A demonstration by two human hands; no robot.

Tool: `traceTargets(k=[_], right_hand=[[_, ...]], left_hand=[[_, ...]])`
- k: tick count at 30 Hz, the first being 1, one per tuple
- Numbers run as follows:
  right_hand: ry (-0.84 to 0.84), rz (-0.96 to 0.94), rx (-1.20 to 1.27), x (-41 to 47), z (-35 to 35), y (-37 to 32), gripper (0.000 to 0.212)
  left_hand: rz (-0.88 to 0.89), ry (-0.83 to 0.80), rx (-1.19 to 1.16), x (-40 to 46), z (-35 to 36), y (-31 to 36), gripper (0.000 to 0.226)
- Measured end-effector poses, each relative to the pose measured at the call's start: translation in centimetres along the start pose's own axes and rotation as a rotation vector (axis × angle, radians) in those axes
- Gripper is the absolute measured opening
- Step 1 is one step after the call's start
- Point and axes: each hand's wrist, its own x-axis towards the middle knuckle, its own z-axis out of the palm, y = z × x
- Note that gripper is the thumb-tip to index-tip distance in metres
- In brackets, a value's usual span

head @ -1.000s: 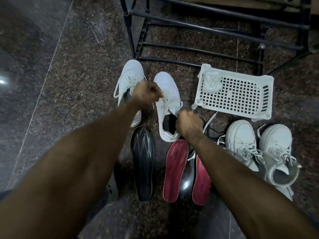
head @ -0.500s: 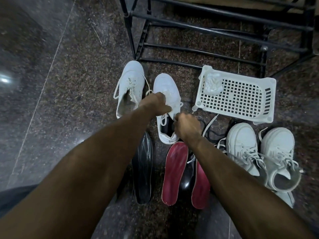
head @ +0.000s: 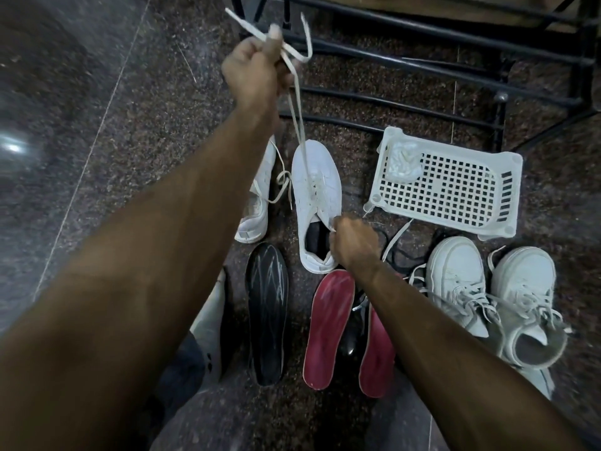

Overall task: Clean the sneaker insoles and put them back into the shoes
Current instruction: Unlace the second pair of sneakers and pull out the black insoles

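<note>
L hand raised high over the floor, fist closed on a white lace; lace runs taut down to the eyelets of the white sneaker at mid-floor, loose ends sticking up past the knuckles. R hand low, closed on that sneaker's collar at the heel opening; inside looks dark, can't tell if an insole sits in there. Second white sneaker just beside it on the L, partly hidden by the L forearm, lace loose. Nearer the person: black insole flat on floor, then two red insoles side by side w/ a shiny black item between them, not identifiable. Pair of chunky pale sneakers toward R edge of floor, laces untied. White plastic basket lies beyond them, w/ a crumpled pale cloth at its L corner. Black metal rack along the far edge.
</note>
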Motion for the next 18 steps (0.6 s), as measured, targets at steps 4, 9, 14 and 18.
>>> traceTargets(k=[4, 9, 14, 18], right_hand=[[-0.044, 0.039, 0.016, 0.5, -0.3, 0.1, 0.020], [-0.079, 0.065, -0.023, 1.5, -0.9, 0.0, 0.036], [0.004, -0.036, -0.035, 2.8, -0.9, -0.6, 0.032], [0.029, -0.088, -0.017, 2.9, -0.9, 0.0, 0.031]], left_hand=[[-0.050, -0.093, 0.129, -1.0, -2.0, -2.0, 0.024], [-0.149, -0.300, 0.997, -4.7, -6.0, -9.6, 0.031], [-0.317, -0.452, 1.058, -9.0, -7.5, -13.3, 0.023], [-0.099, -0.547, 1.183, -8.4, -7.7, -13.3, 0.010]])
